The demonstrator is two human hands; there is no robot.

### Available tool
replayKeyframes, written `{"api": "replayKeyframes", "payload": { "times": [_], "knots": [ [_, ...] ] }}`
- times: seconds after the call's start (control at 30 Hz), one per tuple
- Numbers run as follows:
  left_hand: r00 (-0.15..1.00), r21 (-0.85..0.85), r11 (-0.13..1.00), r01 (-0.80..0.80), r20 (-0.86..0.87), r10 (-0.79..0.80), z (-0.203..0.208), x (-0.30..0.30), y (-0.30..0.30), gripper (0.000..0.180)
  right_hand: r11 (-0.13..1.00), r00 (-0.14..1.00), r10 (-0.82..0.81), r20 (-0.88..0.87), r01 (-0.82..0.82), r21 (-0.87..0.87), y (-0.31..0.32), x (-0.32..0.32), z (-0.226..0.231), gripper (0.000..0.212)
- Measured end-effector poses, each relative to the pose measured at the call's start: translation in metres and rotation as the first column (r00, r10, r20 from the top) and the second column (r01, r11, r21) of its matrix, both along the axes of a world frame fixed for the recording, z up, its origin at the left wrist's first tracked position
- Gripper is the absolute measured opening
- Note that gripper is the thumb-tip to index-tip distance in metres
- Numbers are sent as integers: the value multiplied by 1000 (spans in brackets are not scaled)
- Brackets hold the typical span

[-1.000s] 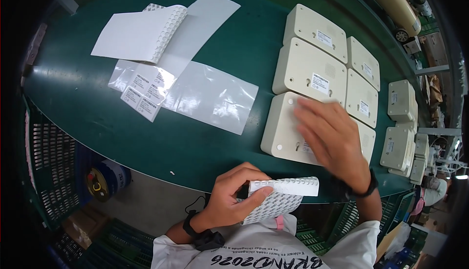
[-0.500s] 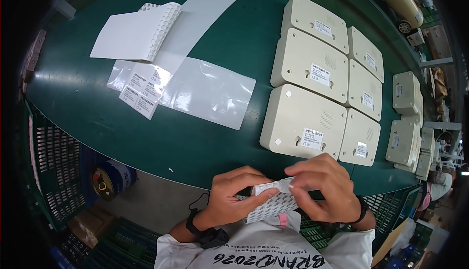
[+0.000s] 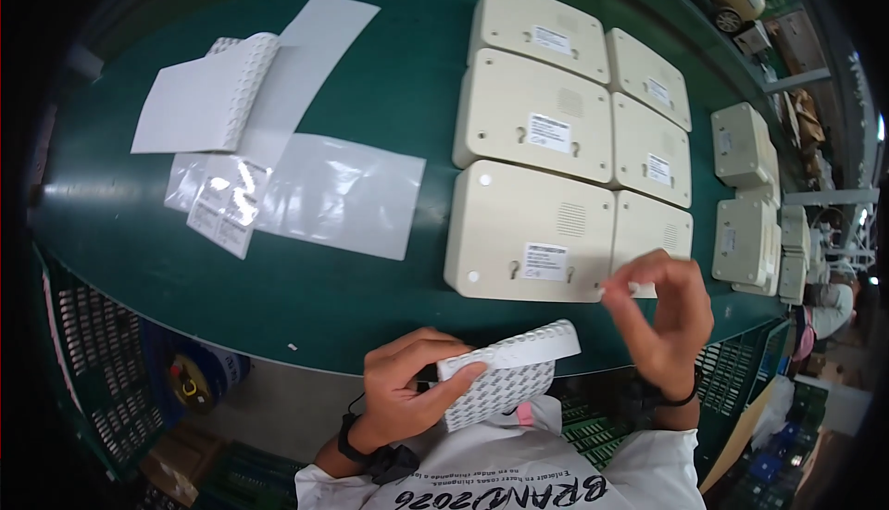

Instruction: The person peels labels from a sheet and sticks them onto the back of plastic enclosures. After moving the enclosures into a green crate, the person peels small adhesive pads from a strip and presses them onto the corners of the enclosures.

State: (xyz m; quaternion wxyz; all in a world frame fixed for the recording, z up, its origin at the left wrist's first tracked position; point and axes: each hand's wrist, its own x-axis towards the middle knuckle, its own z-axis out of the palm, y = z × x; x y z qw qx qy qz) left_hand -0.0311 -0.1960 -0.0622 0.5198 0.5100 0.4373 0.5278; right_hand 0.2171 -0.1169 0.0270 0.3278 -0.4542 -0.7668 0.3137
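My left hand [image 3: 407, 390] grips a sheet of white round adhesive pads [image 3: 500, 385], its grey-printed backing showing and its upper edge folded over. Apart from the sheet, my right hand [image 3: 662, 311] pinches a small white round pad [image 3: 607, 291] between thumb and forefinger. Those fingertips are over the near right corner of the nearest large cream plastic housing [image 3: 528, 209]. One white pad [image 3: 486, 179] sits in its far left corner, another pad [image 3: 473, 277] in its near left corner. Beside it lies a smaller housing [image 3: 648, 218], partly hidden by my right hand.
Several more cream housings [image 3: 546, 107] with labels lie in rows behind, and stacked ones [image 3: 741, 144] stand at the right. Left on the green table [image 3: 370, 302] are another pad sheet [image 3: 190, 107], clear film [image 3: 343, 195] and label sheets [image 3: 227, 204]. Green crates [image 3: 102, 352] stand below.
My right hand has left the sheet and moved right and away from me, to the housing's corner, with a small pad pinched. My left hand still holds the sheet. The whole view has shifted.
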Motion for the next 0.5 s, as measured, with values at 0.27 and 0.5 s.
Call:
{"api": "replayKeyframes", "payload": {
  "times": [0.27, 0.5],
  "knots": [
    [1000, -15, 1000, -5, -12, 5, -1, 1, 0, 22, 980, 986, -137, 98, 149, -132, -3, 17, -11, 23],
    [999, -26, 1000, -9, -33, 9, 0, 1, 0, 22, 999, 989, -49, 141, 51, -10, -3, 26, -19, 27]
  ]
}}
